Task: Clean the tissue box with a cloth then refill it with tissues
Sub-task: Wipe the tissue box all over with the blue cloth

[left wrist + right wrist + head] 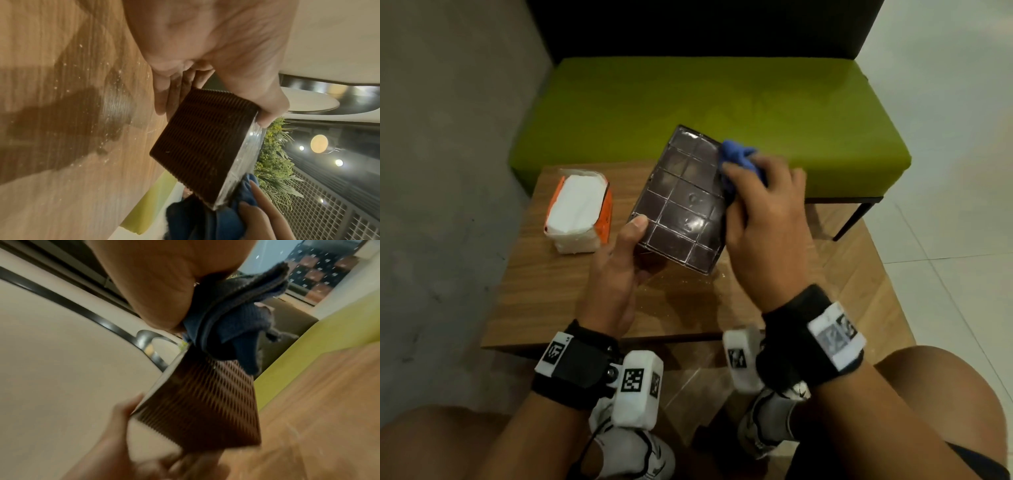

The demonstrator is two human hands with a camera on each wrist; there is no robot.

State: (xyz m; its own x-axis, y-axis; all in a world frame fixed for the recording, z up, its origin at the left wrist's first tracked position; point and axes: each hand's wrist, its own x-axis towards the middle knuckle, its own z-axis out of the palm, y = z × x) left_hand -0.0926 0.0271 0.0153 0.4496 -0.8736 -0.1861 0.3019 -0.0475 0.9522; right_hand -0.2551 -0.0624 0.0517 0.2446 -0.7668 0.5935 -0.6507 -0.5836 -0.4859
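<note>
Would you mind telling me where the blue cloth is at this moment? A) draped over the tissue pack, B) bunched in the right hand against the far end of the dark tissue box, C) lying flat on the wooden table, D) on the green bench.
B: the right hand grips the bunched blue cloth against the far end of the tissue box, which the left hand holds tilted.

Wooden tabletop (571, 291) with pale crumbs scattered on it, green cushioned bench (709, 113) with dark backrest just behind, grey wall (441, 154) at left, white tiled floor (945, 171) at right.
</note>
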